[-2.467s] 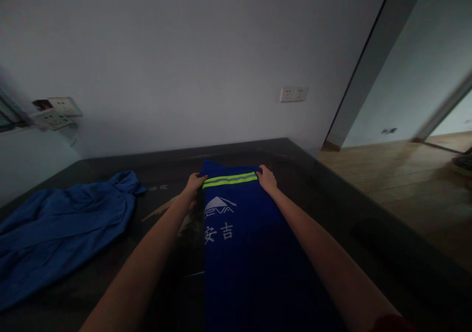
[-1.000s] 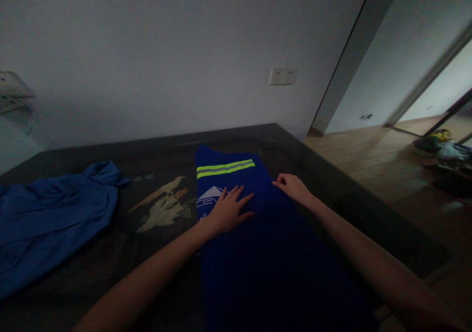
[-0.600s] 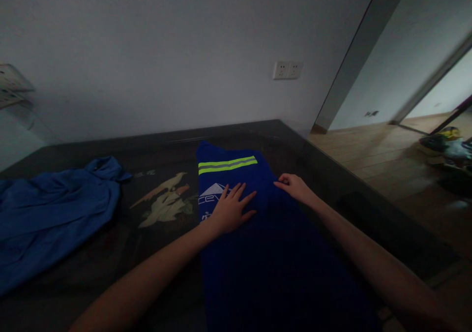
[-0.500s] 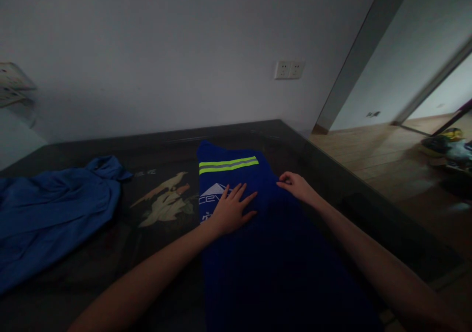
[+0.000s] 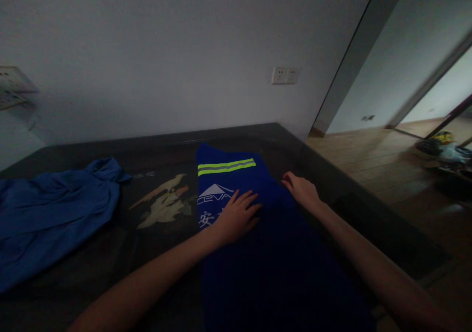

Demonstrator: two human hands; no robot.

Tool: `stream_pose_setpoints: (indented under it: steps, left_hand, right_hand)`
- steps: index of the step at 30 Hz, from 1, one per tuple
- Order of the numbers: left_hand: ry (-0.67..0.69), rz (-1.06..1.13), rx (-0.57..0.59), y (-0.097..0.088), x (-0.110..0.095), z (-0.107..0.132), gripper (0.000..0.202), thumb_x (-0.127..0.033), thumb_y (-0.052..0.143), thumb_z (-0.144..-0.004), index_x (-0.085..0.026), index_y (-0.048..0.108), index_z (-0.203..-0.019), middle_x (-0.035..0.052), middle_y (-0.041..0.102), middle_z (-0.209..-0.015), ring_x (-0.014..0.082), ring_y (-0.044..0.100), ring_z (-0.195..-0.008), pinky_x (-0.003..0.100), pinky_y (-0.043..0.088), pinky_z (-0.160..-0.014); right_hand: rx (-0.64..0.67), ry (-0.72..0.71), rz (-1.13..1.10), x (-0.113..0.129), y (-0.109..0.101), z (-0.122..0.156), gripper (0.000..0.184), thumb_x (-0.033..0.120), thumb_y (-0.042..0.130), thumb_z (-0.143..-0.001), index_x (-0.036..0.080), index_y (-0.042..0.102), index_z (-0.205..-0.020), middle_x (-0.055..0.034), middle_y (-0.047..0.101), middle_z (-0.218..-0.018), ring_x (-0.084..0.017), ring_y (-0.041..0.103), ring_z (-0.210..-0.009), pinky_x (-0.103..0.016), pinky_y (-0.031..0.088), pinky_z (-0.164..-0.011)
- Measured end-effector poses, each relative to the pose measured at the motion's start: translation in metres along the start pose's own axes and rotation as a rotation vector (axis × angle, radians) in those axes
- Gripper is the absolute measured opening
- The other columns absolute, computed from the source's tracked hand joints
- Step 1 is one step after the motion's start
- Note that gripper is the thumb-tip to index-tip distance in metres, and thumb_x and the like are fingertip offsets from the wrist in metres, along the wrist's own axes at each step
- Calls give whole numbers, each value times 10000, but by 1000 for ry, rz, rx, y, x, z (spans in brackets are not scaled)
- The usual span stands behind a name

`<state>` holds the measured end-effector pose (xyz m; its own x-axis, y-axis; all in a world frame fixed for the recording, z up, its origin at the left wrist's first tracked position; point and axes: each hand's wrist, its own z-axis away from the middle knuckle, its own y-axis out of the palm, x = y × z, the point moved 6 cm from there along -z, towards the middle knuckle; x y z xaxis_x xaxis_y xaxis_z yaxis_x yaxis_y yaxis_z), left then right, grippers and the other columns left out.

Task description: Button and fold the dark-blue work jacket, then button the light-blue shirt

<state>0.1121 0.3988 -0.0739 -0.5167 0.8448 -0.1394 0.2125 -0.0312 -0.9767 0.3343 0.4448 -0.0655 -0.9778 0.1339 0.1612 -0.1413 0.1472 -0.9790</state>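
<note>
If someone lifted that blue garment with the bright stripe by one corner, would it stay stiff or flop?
The garment would probably flop, since its far edge lies uneven, like soft cloth. It seems unlikely to roll or tip, as it lies spread out flat. Pushed, it might slide or bunch up, because the table looks fairly smooth.

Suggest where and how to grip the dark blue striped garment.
I'd pinch the right edge beside the reflective stripe, coming from the right. The dark blue garment looks mostly flat, so a thin edge suits a pinch; that stretch is uncovered and the right hand is close by, while the left hand partly covers the lettering.
</note>
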Motion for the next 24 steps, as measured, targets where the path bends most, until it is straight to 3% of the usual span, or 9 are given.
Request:
stream_pose_setpoints:
  steps: [3,5,8,13,16,20,24]
  left_hand:
    - [160,92,56,4,-40,4,539,-498,376,-926,-277,343,-1417,85,299,-1513,264,209,-1413,524,163,-1138]
    - [250,129,94,8,-62,5,587,-551,356,-913,-280,320,-1433,106,249,-1529,298,178,-1417,561,139,-1128]
    - [332,163,142,13,-84,3,587,-548,343,-918,-275,318,-1437,136,210,-1536,320,162,-1418,588,122,-1115]
    - [453,189,167,16,-110,-6,601,-555,393,-898,-290,328,-1433,139,173,-1547,306,152,-1422,550,156,-1122]
    - [511,154,110,16,-124,-9,608,-559,393,-892,-291,330,-1434,130,212,-1538,295,155,-1423,546,194,-1114]
    - [615,-54,-43,20,-135,-5,507,-447,358,-928,-341,345,-1423,14,272,-1528,236,179,-1423,522,254,-1107]
    - [763,-367,-180,52,-149,2,448,-300,282,-936,-311,537,-1304,-60,377,-1473,149,260,-1393,400,352,-1080]
  right_hand:
    - [-173,-168,-166,16,-24,0,235,287,408,-938,195,591,-1053,-82,656,-1036,-217,612,-962,-333,462,-824]
    - [-190,-309,-261,36,-26,0,255,276,406,-936,185,600,-1075,-85,638,-1085,-201,584,-1027,-330,441,-909]
    - [-101,-440,-290,69,-10,-7,313,304,412,-936,186,586,-1169,-106,595,-1209,-216,525,-1154,-376,392,-1010]
    - [-19,-466,-174,102,22,-37,433,368,396,-949,142,518,-1297,-164,460,-1389,-254,380,-1320,-431,316,-1084]
    - [9,-469,-96,106,32,-54,495,435,348,-960,166,459,-1361,-150,356,-1471,-277,271,-1380,-491,267,-1099]
    - [77,-446,-18,92,53,-64,502,467,291,-970,268,363,-1426,-95,256,-1525,-294,218,-1399,-561,231,-1087]
    - [89,-429,-9,81,72,-66,514,495,235,-972,313,298,-1448,-66,225,-1538,-273,211,-1403,-575,206,-1090]
